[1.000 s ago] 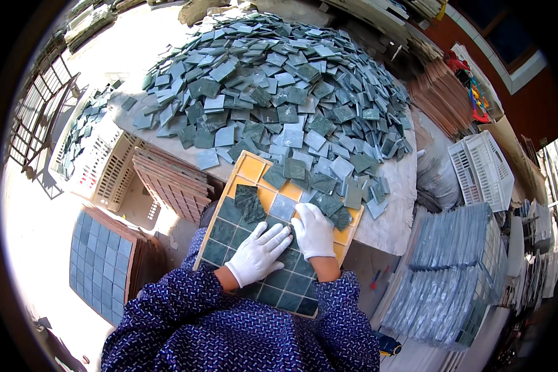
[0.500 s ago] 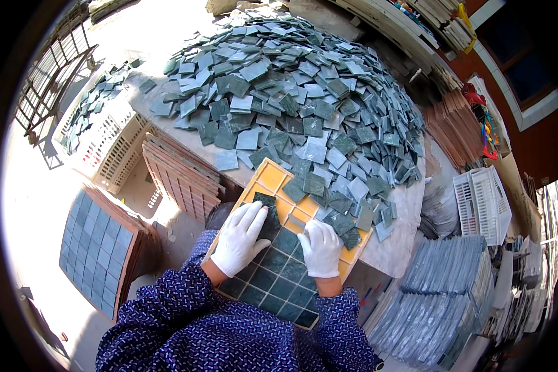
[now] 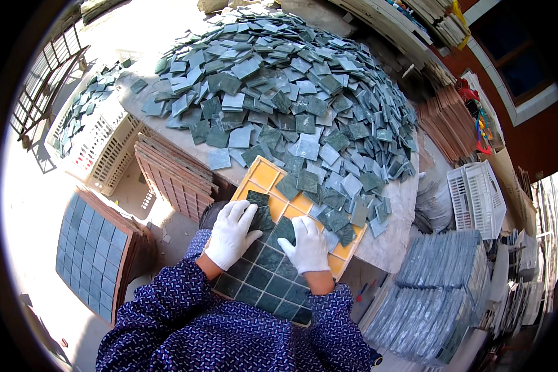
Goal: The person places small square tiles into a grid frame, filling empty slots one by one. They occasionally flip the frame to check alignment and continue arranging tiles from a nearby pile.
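A yellow grid tray (image 3: 265, 172) lies tilted in front of me, its nearer cells filled with dark green square stone tiles (image 3: 255, 277). My left hand (image 3: 232, 234), in a white glove, rests on the tray's left side with its fingers stretched out and apart. Its fingertips touch a dark tile (image 3: 258, 198) near the far left cells. In its white glove, my right hand (image 3: 306, 247) grips a green stone tile (image 3: 283, 230) between thumb and fingers, low over the tray's middle. Part of that tile is hidden by the hand.
A large heap of loose green tiles (image 3: 279, 93) covers the table beyond, spilling onto the tray's far right. Left stand stacked brown grid trays (image 3: 173, 177), a tile-filled stack (image 3: 90, 248) and white crates (image 3: 115, 155). Wrapped tile stacks (image 3: 437, 297) and white baskets (image 3: 477, 198) are at right.
My right hand has moved left and inward over the tray, bringing a green tile beside the left hand's tiles. The left hand has stayed at the tray's left side. The whole view has shifted slightly.
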The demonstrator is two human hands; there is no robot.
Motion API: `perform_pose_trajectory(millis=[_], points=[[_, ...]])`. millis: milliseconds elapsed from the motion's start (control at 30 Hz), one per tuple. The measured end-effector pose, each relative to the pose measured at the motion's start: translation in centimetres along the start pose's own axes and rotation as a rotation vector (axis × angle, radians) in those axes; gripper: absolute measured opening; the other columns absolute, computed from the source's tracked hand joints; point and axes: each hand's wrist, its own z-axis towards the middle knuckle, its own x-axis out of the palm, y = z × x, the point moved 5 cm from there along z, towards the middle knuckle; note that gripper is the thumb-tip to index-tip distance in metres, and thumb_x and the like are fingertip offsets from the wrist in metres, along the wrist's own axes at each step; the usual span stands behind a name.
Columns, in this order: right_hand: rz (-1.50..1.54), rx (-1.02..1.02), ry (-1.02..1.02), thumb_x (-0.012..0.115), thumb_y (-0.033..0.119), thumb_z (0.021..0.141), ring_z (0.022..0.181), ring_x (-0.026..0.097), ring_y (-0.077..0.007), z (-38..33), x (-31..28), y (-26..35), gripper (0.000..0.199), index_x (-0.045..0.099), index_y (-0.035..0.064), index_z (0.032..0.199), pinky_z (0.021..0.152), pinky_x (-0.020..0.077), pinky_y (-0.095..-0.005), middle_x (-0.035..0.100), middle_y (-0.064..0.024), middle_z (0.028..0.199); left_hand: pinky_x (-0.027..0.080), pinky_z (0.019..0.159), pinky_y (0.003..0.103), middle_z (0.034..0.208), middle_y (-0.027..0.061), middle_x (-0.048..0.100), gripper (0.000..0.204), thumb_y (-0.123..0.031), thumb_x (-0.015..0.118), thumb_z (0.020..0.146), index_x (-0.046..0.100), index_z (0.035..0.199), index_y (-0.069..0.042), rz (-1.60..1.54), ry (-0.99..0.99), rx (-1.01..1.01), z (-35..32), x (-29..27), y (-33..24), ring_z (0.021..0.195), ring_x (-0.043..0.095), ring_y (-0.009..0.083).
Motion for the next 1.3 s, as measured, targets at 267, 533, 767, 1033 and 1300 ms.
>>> perform_pose_trajectory(millis=[267,533,767,1033,1300], points=[[0.134,0.223,-0.093,0.076,0.027,0.073,0.106,0.058,-0.034,-4.9,-4.3,-5.9,0.053,0.057,0.0039,0.117,0.089,0.0487,-0.0408,0.057,-0.0177,0.117,0.046,0.09,0.041,0.113,0.0124,0.054,0.055,-0.023,0.075,0.071,0.054,0.118,-0.003,-0.002,0.199,0.26,2.4,1.0,-1.8,0.104,0.052,0.0313],[0.155,0.12,-0.064,0.075,0.022,0.075,0.104,0.058,-0.0342,-9.4,-3.2,-6.6,0.051,0.058,0.0051,0.12,0.087,0.0498,-0.0407,0.054,-0.0152,0.119,0.047,0.086,0.04,0.109,0.0115,0.055,0.057,-0.03,0.075,0.072,0.053,0.118,-0.005,-0.064,0.322,0.296,1.6,2.5,-5.2,0.1,0.054,0.0305],[0.333,0.246,-0.187,0.073,0.008,0.077,0.091,0.066,-0.0256,-10.1,-3.1,-6.5,0.047,0.057,0.0015,0.12,0.08,0.054,-0.0336,0.057,-0.0149,0.112,0.048,0.087,0.041,0.11,0.0137,0.059,0.056,-0.029,0.075,0.073,0.055,0.119,-0.005,-0.185,0.366,0.326,-0.6,4.4,-8.2,0.1,0.057,0.0331],[0.678,0.325,-0.168,0.077,0.008,0.072,0.089,0.062,-0.0169,-14.1,-4.9,-8.5,0.065,0.051,0.0026,0.131,0.074,0.054,-0.0288,0.047,-0.0123,0.137,0.048,0.091,0.038,0.116,0.0116,0.059,0.055,-0.026,0.073,0.074,0.052,0.12,-0.005,-0.252,0.385,0.551,-0.4,8.7,-13.6,0.104,0.058,0.0293],[0.315,0.204,-0.136,0.077,0.017,0.071,0.111,0.056,-0.0316,-13.4,-4.5,-11.1,0.056,0.058,0.0052,0.122,0.095,0.0462,-0.039,0.056,-0.0123,0.125,0.04,0.101,0.044,0.132,0.0167,0.051,0.059,-0.012,0.072,0.075,0.049,0.129,-0.002,-0.154,0.265,0.412,1.3,6.6,-11.4,0.12,0.05,0.0349]])
